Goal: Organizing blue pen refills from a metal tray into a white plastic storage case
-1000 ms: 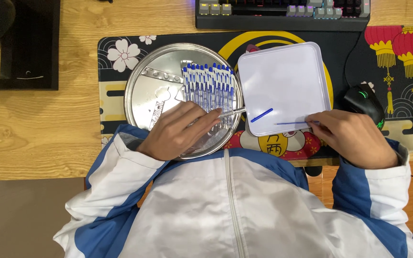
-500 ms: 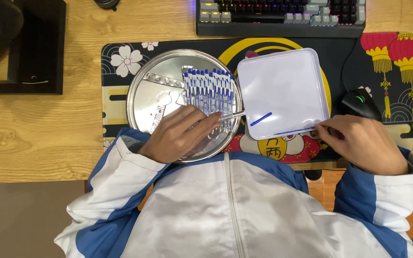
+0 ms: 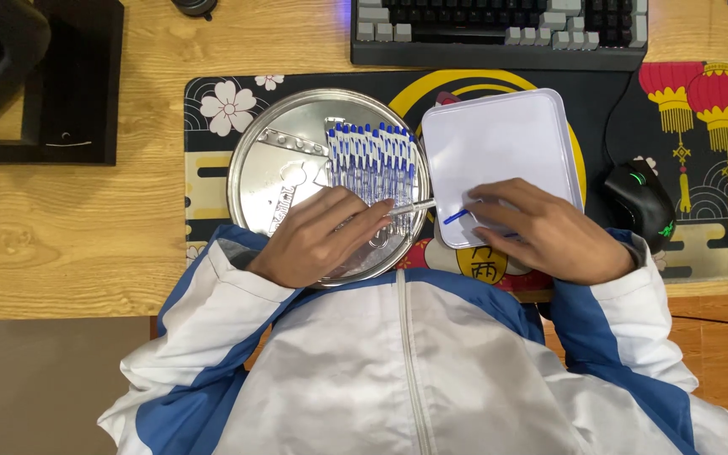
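— What is each grip doing?

— The left hand (image 3: 322, 236) lies on the round metal tray (image 3: 271, 168), fingers bent and closed around a thin clear tube (image 3: 410, 206) whose end pokes out past the tray's rim towards the right. The right hand (image 3: 541, 232) rests palm down on the near edge of the white square tray (image 3: 499, 139), fingers together over a short blue-tipped pen (image 3: 457, 216); I think the fingertips pinch its far end, but the hand covers that part.

— And around them?

— A row of blue-and-white pens (image 3: 372, 160) lies side by side on the metal tray, just beyond the left fingers. The two trays touch or nearly touch at their edges, both on a dark patterned mat (image 3: 212, 135) on the wooden desk (image 3: 69, 244). A black mouse (image 3: 642, 202) sits just right of the white tray, near the right wrist. A keyboard (image 3: 499, 34) lies beyond the trays, and a black stand (image 3: 44, 84) is well off to the left.
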